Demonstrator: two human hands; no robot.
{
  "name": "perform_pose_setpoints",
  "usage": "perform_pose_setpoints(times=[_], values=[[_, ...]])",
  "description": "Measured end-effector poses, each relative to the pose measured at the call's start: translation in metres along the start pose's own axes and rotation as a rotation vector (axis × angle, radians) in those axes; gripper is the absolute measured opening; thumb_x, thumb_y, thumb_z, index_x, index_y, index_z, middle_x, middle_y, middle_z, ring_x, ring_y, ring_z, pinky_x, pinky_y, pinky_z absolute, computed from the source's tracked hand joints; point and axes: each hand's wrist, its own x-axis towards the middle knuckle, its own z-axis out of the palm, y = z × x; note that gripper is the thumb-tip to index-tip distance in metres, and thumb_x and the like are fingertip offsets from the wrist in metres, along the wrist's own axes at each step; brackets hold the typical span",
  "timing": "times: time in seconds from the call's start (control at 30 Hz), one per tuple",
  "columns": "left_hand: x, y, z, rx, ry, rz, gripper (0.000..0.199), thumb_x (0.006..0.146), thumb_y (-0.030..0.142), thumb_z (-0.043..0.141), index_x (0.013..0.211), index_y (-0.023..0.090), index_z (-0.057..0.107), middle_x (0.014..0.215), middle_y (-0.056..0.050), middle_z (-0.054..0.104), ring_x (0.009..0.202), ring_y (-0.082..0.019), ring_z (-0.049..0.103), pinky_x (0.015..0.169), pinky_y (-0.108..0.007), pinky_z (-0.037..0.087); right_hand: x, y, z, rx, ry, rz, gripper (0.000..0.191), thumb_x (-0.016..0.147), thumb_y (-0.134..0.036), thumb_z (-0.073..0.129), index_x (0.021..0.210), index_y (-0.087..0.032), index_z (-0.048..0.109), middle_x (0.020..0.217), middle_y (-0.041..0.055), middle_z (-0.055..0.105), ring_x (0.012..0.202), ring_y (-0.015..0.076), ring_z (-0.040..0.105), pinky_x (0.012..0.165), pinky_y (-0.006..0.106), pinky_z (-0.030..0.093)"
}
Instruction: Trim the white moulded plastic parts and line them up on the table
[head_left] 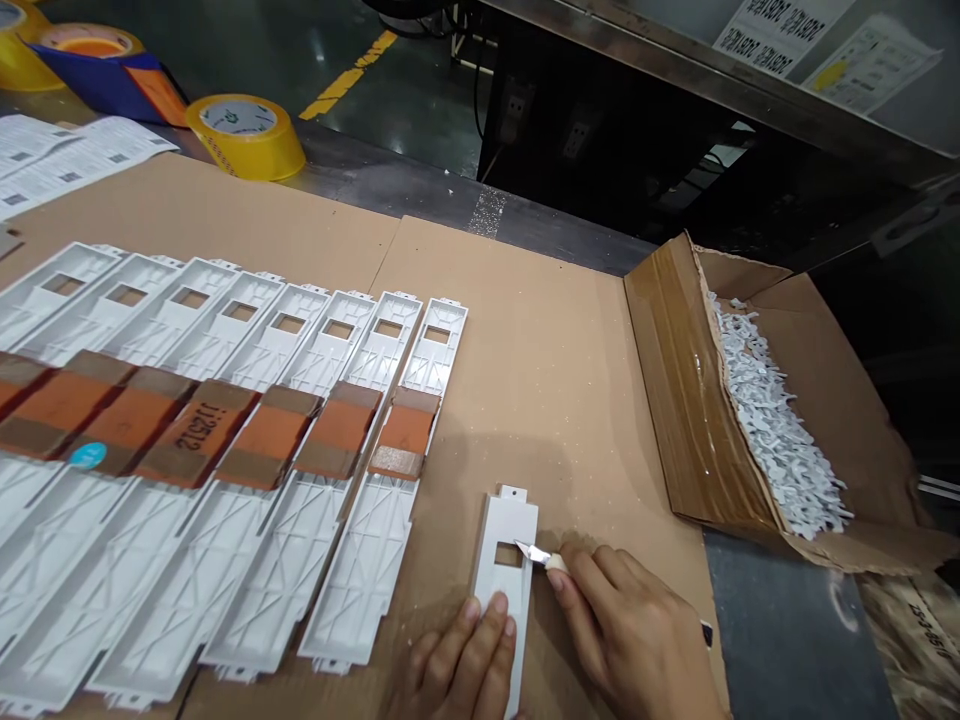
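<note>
My right hand (634, 635) is closed around the pale handle of a small craft knife (536, 555). Its blade tip lies at the edge of the square cutout in a narrow white plastic panel (510, 518). Pressed on the same panel, just below the cutout, are the fingers of my left hand (465, 660), holding it against the cardboard. The panel lies smooth face up, and its lower end is partly hidden by my left hand. Most of the knife handle is hidden inside my right fist.
Several white ribbed panels (364, 570) lie side by side at left, with brown-and-orange taped blocks (337, 430) across them. A cardboard box (667, 400) of white plastic scraps (780, 430) stands right. Yellow tape (277, 140) and printed sheets (82, 155) are at back left.
</note>
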Motion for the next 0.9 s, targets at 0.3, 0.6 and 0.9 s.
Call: perform_pose_setpoints(times=[0.3,0.6,0.9], values=[[-0.0006,-0.0004,0.0004,0.018,0.003,0.014,0.039,0.091,0.040,0.034,0.091,0.021,0.068,0.089,0.002,0.072,0.090,-0.013,0.057,0.069,-0.031,0.036,0.0030,0.0010,0.0022,0.013,-0.011,0.002,0.034,0.096,-0.031,0.033,0.074,-0.023,0.057,0.065,-0.0009,0.055,0.055,0.0141,0.049,0.056,0.027,0.028],[-0.0014,0.0011,0.0002,-0.002,-0.011,-0.003,0.039,0.091,0.039,0.033,0.094,0.021,0.068,0.090,0.000,0.072,0.092,-0.015,0.057,0.072,-0.031,0.036,0.0015,0.0001,0.0027,-0.076,0.007,-0.026,0.036,0.097,-0.030,0.030,0.075,-0.023,0.058,0.063,-0.0006,0.055,0.054,0.0150,0.050,0.055,0.027,0.028],[-0.0095,-0.0065,-0.0032,0.046,-0.089,0.101,0.036,0.090,0.038,0.036,0.100,0.022,0.067,0.099,-0.001,0.070,0.098,-0.016,0.056,0.078,-0.028,0.037,0.0033,-0.0017,0.0006,-0.190,-0.022,-0.060,0.038,0.097,-0.030,0.027,0.077,-0.023,0.058,0.062,0.0001,0.055,0.054,0.0169,0.051,0.055,0.029,0.026]])
